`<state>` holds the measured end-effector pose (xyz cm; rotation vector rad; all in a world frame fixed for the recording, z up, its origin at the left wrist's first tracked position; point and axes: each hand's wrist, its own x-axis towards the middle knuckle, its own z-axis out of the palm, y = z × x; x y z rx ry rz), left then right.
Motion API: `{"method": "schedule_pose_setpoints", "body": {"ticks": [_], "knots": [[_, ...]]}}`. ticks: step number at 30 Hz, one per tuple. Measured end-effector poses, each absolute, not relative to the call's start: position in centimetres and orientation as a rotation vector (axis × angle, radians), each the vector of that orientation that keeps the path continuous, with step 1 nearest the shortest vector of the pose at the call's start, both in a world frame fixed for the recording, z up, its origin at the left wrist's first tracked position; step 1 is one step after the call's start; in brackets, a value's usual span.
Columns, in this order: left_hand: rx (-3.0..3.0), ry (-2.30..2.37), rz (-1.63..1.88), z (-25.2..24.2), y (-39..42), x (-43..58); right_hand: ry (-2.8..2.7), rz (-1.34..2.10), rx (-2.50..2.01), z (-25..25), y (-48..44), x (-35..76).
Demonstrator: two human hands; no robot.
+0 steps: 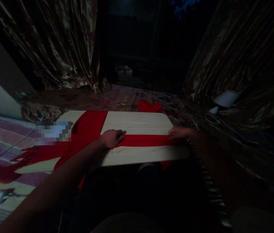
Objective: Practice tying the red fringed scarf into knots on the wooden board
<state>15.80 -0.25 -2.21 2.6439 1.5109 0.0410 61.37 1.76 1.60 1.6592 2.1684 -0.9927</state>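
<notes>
A red scarf (146, 140) with a fringed end lies across a pale wooden board (137, 123). Its narrow folded strip runs to the right between my two hands, and wider parts cross each other on the left. My left hand (112, 138) presses closed on the strip near the middle of the board. At the board's right edge my right hand (178, 133) pinches the strip's far end. The fringe hangs over the left edge onto striped bedding. Some fingers of both hands are hidden in the dim light.
A blurred-out pale device (55, 131) lies at the board's left, by striped bedding (5, 136). Another red cloth (149, 106) lies beyond the board. A small white lamp (225, 98) with a cord stands at right. Patterned curtains (61, 42) hang behind.
</notes>
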Motion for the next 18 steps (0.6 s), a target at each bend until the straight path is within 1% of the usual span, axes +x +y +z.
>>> {"method": "schedule_pose_setpoints", "body": {"ticks": [7,10,16,18], "knots": [[2.634,1.512,0.038,-2.1,-0.4,15.8,2.367,-0.956,1.856,1.5,1.0,62.0],[2.641,1.508,0.035,-2.2,-0.3,15.8,2.338,-0.960,1.881,1.4,0.6,62.2],[2.636,1.495,0.069,-2.8,-0.1,15.7,2.122,-0.992,1.780,1.9,0.2,63.5],[2.634,1.494,0.089,-3.0,0.0,15.6,2.106,-1.061,1.751,2.1,0.1,64.0]]}}
